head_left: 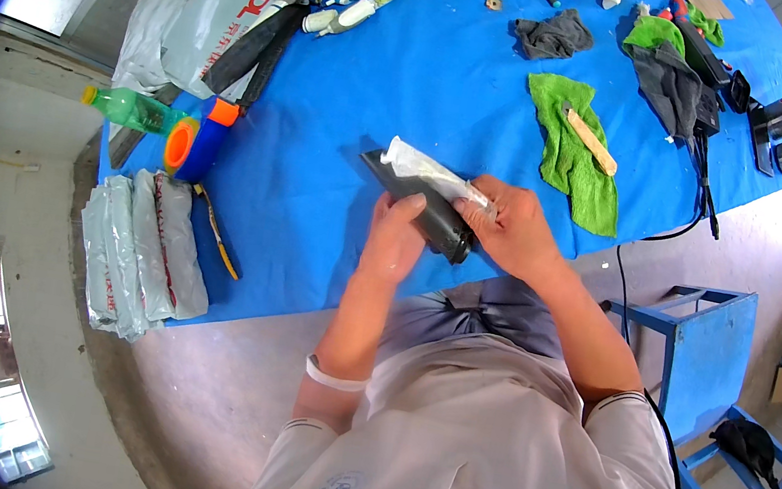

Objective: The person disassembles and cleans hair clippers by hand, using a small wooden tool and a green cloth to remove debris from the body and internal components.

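Gripping a black tube (426, 211), left hand (394, 237) and right hand (506, 229) peel its plastic wrapper (432, 174); a slipping tube could drop onto the blue surface (322, 163).

From my remote seat I see a pale grey-white polo shirt (483, 441) with short sleeves. Each sleeve ends in a ribbed cuff edged with a thin dark stripe; the left cuff (308, 427) sits below the shirt's small round blue-grey emblem (342, 486) only slightly to its left, the right cuff (621, 398) far across from it. Above the emblem, the left wrist carries a plain white band (336, 376). Up and right of the emblem, grey-blue trousers (492, 310) show past the shirt's hem. Both forearms are bare, and the left hand (394, 240) and right hand (510, 227) wear no gloves.
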`<move>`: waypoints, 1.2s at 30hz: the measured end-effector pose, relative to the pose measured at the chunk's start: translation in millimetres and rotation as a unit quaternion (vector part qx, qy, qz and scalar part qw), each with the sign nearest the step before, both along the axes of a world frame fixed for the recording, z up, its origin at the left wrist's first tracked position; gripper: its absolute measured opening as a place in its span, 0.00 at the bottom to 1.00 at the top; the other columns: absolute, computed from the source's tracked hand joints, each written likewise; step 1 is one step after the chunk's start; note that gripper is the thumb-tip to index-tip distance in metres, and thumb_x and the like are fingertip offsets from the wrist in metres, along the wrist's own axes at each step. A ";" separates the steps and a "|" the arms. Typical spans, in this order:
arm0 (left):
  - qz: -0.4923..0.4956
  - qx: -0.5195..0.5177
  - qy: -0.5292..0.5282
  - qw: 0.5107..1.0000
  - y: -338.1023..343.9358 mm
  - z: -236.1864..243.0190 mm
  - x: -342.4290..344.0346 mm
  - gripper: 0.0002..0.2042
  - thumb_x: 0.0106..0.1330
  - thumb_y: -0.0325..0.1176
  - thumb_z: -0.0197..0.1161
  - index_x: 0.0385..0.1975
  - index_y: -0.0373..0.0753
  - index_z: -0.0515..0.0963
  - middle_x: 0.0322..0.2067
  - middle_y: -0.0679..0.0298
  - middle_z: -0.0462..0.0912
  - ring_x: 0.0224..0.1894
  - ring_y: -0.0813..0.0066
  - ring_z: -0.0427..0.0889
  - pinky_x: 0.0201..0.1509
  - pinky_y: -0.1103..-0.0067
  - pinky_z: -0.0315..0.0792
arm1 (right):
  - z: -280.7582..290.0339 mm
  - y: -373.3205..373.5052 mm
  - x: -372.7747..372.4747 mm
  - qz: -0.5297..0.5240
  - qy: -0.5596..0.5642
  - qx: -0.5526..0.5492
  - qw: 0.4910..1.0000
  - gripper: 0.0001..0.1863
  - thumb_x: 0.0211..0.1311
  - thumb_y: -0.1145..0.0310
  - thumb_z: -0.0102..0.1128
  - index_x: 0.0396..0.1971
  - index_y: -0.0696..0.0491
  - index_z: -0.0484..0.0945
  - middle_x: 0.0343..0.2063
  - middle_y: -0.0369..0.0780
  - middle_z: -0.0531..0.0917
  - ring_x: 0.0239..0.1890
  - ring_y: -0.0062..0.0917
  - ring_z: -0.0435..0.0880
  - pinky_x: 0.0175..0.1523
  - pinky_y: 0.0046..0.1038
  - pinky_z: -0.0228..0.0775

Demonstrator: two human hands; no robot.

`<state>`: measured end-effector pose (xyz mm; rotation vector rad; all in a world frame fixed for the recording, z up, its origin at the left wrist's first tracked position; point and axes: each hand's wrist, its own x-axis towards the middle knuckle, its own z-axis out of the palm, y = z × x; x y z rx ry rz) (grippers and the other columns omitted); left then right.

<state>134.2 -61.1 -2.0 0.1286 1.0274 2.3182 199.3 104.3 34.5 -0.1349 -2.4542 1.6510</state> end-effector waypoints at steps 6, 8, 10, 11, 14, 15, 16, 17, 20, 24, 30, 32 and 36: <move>-0.033 0.024 0.085 0.996 -0.2 -13.4 -0.9 0.15 0.69 0.38 0.57 0.50 0.37 0.73 0.49 0.56 0.75 0.55 0.65 0.75 0.57 0.69 0.72 | -2.6 6.0 -1.9 0.022 0.256 0.270 0.928 0.11 0.45 0.76 0.62 0.32 0.52 0.76 0.28 0.41 0.81 0.27 0.37 0.81 0.28 0.36 0.72; -0.031 -0.025 0.093 0.995 0.8 -11.2 0.2 0.15 0.69 0.35 0.58 0.51 0.37 0.72 0.50 0.57 0.76 0.54 0.65 0.76 0.58 0.69 0.72 | 6.0 6.4 -0.8 -0.001 0.302 0.272 0.914 0.12 0.44 0.75 0.63 0.32 0.53 0.76 0.27 0.41 0.80 0.27 0.37 0.80 0.28 0.35 0.72; -0.017 -0.040 0.113 0.993 2.1 -12.8 1.8 0.15 0.68 0.32 0.59 0.52 0.37 0.72 0.50 0.57 0.76 0.54 0.65 0.76 0.59 0.69 0.72 | 3.8 7.8 0.4 -0.023 0.296 0.234 0.926 0.11 0.47 0.76 0.62 0.34 0.54 0.77 0.27 0.43 0.80 0.26 0.37 0.81 0.28 0.34 0.72; -0.006 -0.031 0.127 0.991 4.8 -15.1 3.8 0.15 0.67 0.30 0.59 0.53 0.37 0.71 0.50 0.57 0.76 0.54 0.65 0.77 0.59 0.69 0.72 | 1.6 8.2 1.6 -0.036 0.293 0.215 0.931 0.11 0.48 0.77 0.61 0.34 0.54 0.77 0.26 0.43 0.80 0.26 0.37 0.81 0.28 0.34 0.72; 0.020 -0.078 0.099 0.992 6.3 -13.0 7.5 0.17 0.68 0.29 0.60 0.55 0.34 0.70 0.50 0.58 0.78 0.54 0.65 0.78 0.61 0.66 0.71 | -12.5 4.2 4.9 -0.093 0.196 0.040 0.975 0.09 0.54 0.78 0.57 0.36 0.57 0.77 0.25 0.45 0.80 0.25 0.38 0.81 0.28 0.33 0.71; 0.008 -0.062 0.082 0.995 6.2 -9.8 5.8 0.18 0.68 0.29 0.60 0.55 0.33 0.70 0.51 0.57 0.77 0.55 0.65 0.78 0.62 0.66 0.71 | -13.0 4.3 4.5 -0.099 0.182 0.040 0.977 0.08 0.58 0.78 0.53 0.37 0.58 0.77 0.23 0.48 0.80 0.23 0.40 0.80 0.28 0.32 0.71; -0.004 -0.045 0.065 0.997 5.4 -6.5 4.5 0.18 0.68 0.30 0.61 0.55 0.32 0.69 0.52 0.57 0.77 0.55 0.65 0.77 0.62 0.66 0.70 | -14.3 3.6 3.7 -0.107 0.168 0.028 0.979 0.07 0.59 0.78 0.53 0.37 0.58 0.77 0.23 0.47 0.80 0.22 0.38 0.80 0.28 0.32 0.71; -0.008 -0.038 0.062 0.997 5.4 -2.3 4.3 0.19 0.68 0.31 0.61 0.56 0.32 0.69 0.52 0.57 0.77 0.56 0.65 0.77 0.63 0.67 0.70 | -15.9 2.1 2.3 -0.115 0.155 0.016 0.981 0.07 0.59 0.77 0.54 0.37 0.58 0.77 0.23 0.47 0.80 0.22 0.37 0.80 0.28 0.32 0.71; -0.019 -0.029 0.054 0.998 5.4 4.3 3.3 0.21 0.68 0.33 0.61 0.58 0.31 0.68 0.54 0.56 0.76 0.57 0.64 0.76 0.64 0.67 0.69 | -11.2 -3.3 -1.3 -0.140 0.107 -0.023 0.984 0.05 0.63 0.75 0.55 0.36 0.59 0.77 0.23 0.45 0.81 0.23 0.28 0.81 0.29 0.31 0.71; -0.038 -0.049 0.063 0.996 6.8 5.1 -0.6 0.24 0.69 0.36 0.61 0.61 0.31 0.66 0.56 0.57 0.75 0.59 0.64 0.74 0.67 0.66 0.66 | -24.1 -6.2 -11.8 -0.155 0.106 -0.202 0.961 0.09 0.69 0.70 0.57 0.40 0.61 0.78 0.30 0.38 0.84 0.30 0.16 0.80 0.34 0.26 0.72; -0.055 -0.035 0.088 0.994 4.4 -4.1 -3.0 0.26 0.69 0.37 0.61 0.62 0.30 0.65 0.58 0.57 0.74 0.61 0.65 0.72 0.68 0.66 0.64 | -21.6 -4.7 -13.6 -0.137 0.021 -0.431 0.892 0.16 0.69 0.69 0.58 0.52 0.62 0.77 0.40 0.37 0.83 0.40 0.16 0.79 0.44 0.19 0.72; -0.052 -0.038 0.096 0.993 1.6 -7.0 -1.3 0.26 0.68 0.36 0.61 0.63 0.31 0.65 0.58 0.58 0.73 0.61 0.67 0.71 0.66 0.68 0.64 | -15.2 8.9 -10.3 -0.061 -0.045 -0.417 0.906 0.19 0.66 0.68 0.62 0.52 0.62 0.76 0.41 0.38 0.83 0.41 0.16 0.79 0.45 0.20 0.72; -0.043 -0.057 0.100 0.992 -1.2 -14.4 -0.5 0.24 0.67 0.31 0.61 0.62 0.31 0.66 0.55 0.61 0.75 0.58 0.72 0.72 0.63 0.74 0.66 | 5.8 4.6 -8.4 0.027 -0.006 -0.315 0.949 0.22 0.60 0.64 0.71 0.48 0.62 0.77 0.40 0.35 0.83 0.39 0.18 0.79 0.46 0.22 0.72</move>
